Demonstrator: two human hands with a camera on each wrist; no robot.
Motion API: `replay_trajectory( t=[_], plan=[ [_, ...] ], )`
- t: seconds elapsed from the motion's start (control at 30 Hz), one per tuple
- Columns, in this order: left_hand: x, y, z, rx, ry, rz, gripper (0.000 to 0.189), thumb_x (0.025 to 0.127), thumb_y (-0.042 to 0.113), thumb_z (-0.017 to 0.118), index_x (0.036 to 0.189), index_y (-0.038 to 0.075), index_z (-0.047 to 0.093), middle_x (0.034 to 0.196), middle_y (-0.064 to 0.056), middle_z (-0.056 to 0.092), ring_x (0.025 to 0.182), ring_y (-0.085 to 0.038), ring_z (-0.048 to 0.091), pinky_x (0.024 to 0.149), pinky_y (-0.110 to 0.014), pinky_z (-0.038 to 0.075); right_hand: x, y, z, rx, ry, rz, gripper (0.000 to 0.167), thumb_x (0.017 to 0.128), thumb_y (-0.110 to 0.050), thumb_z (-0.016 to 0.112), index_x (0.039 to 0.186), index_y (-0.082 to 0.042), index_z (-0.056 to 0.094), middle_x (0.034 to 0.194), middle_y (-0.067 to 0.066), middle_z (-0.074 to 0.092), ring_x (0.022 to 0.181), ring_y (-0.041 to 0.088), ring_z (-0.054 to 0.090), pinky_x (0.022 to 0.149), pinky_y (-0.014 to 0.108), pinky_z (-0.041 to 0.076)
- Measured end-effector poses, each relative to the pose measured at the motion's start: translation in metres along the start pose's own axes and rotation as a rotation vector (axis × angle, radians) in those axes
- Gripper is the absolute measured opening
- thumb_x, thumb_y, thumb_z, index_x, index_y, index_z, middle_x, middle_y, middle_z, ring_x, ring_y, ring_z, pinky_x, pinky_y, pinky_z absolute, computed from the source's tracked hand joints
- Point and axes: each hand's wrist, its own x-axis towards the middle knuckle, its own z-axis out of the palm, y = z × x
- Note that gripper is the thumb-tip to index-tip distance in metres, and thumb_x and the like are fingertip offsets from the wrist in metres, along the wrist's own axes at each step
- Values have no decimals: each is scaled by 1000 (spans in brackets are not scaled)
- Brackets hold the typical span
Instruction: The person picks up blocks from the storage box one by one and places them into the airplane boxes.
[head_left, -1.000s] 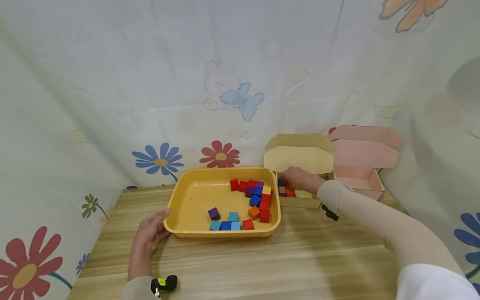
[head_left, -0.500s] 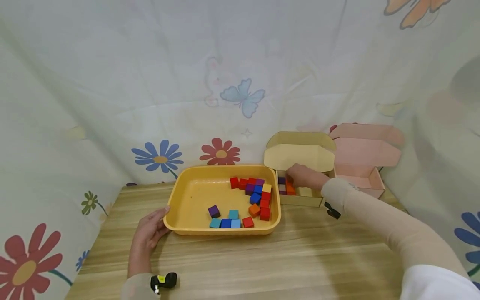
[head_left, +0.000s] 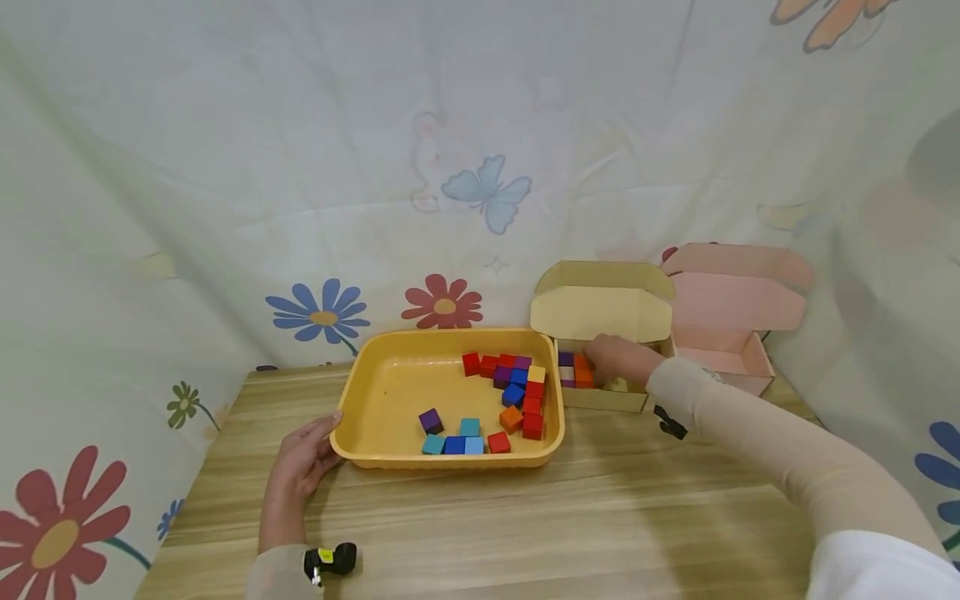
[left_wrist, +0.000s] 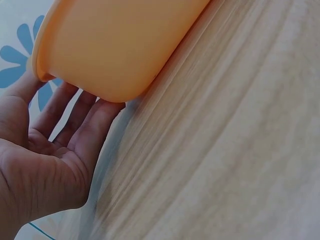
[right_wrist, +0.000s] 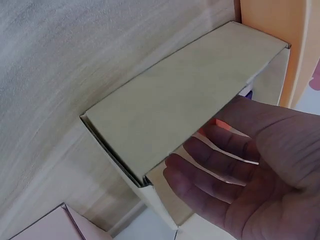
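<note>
My left hand (head_left: 303, 458) grips the left front corner of a yellow tray (head_left: 375, 461). In the left wrist view its thumb is at the rim and its fingers lie against the outer wall. Several coloured cubes lie in the tray, mostly along the right and front, among them a purple cube (head_left: 431, 421) and a red cube (head_left: 498, 442). My right hand (head_left: 622, 360) reaches into an open pale-yellow box (head_left: 606, 402), right beside orange cubes (head_left: 583, 377). Its fingertips are hidden behind the box wall in the right wrist view, so I cannot tell whether they pinch a cube.
An open pink box (head_left: 720, 354) stands to the right of the pale-yellow one, its lid up. The raised yellow lid (head_left: 600, 312) rises behind my right hand. A flowered cloth (head_left: 300, 167) hangs behind the wooden table (head_left: 480, 533).
My right hand has shifted slightly right inside the pale-yellow box, uncovering more of the orange cubes there. The left hand and the tray stay in place.
</note>
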Motion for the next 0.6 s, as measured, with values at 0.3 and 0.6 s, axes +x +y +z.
replay_trajectory(
  t=[0.3, 0.6],
  plan=[
    [0, 0, -3, -4, -4, 1, 72, 96, 35, 73, 149, -5, 44, 116, -1, 71, 100, -12, 71, 83, -32, 59, 3, -2, -4, 61, -57, 54, 32, 88, -15, 80, 116, -5, 68, 99, 11, 64, 87, 27, 58, 87, 40, 55],
    [-3, 0, -1, -55, -7, 10, 51, 97, 28, 72, 136, -2, 60, 108, -1, 73, 98, -15, 72, 82, -35, 60, -7, -5, -19, -74, 91, -98, 17, 90, -5, 69, 73, -7, 66, 68, 0, 49, 63, 16, 43, 59, 30, 40]
  ],
)
